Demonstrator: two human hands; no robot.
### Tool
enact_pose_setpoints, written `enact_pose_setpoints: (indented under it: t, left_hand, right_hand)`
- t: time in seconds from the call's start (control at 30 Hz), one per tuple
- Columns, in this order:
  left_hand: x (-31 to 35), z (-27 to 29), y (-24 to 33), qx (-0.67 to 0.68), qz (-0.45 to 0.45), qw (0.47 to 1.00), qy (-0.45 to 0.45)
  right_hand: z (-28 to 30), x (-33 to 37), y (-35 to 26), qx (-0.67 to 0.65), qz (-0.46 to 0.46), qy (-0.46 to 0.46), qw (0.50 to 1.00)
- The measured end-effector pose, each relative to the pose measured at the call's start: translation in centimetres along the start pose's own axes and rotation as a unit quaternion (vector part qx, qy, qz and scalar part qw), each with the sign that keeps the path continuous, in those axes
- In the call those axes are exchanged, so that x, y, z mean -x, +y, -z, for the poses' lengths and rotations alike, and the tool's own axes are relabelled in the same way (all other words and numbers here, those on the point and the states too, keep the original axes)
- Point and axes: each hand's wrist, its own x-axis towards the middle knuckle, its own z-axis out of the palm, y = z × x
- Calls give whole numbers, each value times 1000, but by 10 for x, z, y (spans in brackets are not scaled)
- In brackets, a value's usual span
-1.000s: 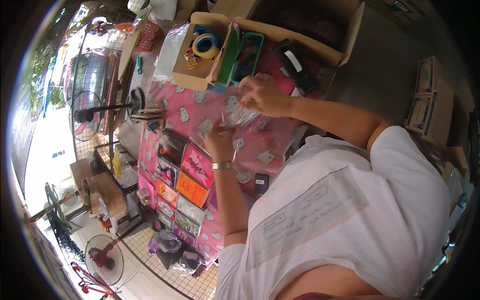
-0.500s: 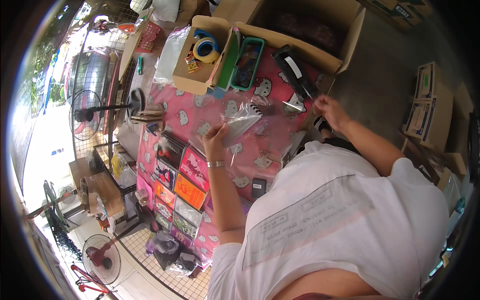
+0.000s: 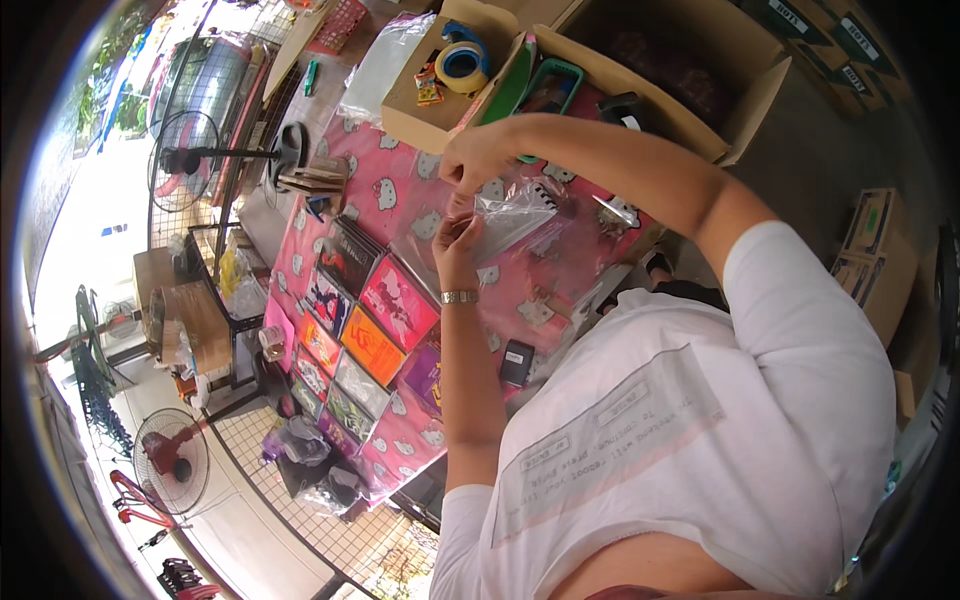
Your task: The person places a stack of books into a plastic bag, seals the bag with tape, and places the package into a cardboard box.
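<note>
My left hand (image 3: 458,238), with a metal watch on its wrist, pinches the edge of a clear plastic sleeve (image 3: 505,222) above the pink table cover. A notebook with a black spiral binding (image 3: 545,197) shows through the plastic. Directly above it, my right hand (image 3: 482,158) reaches across with fingers closed and pointing down at the sleeve's edge, close to the left fingertips. Whatever it pinches is too small to make out. Colourful flat covers, including a pink one (image 3: 400,305) and an orange one (image 3: 373,345), lie in rows left of my left forearm.
Beyond my hands stand an open carton (image 3: 415,115) holding a tape roll (image 3: 462,62), a green basket (image 3: 572,85) and a large carton (image 3: 755,110). My right arm partly hides a black tape dispenser (image 3: 622,108). A dark phone-like device (image 3: 517,362) lies near my body.
My right hand has swung left from beside the tape dispenser to the sleeve's edge at my left hand. My left hand keeps its pinch on the sleeve. The whole view has shifted slightly.
</note>
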Motion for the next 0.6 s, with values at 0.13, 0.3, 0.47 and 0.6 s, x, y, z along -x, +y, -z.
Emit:
enact_pose_setpoints:
  t: [0.13,0.3,0.47,0.6]
  left_hand:
    - [0,1,-2,7,-8,1000,-2]
    - [8,-1,-4,6,0,1000,8]
    - [33,5,-43,143,-24,970,193]
    - [86,63,-176,-58,164,982,-72]
  right_hand:
    - [-11,-30,40,138,-156,-266,941]
    - [-50,-21,75,28,-265,-259,928]
    - [-53,9,37,155,-93,7,984]
    - [-130,-3,-63,298,8,-1,954]
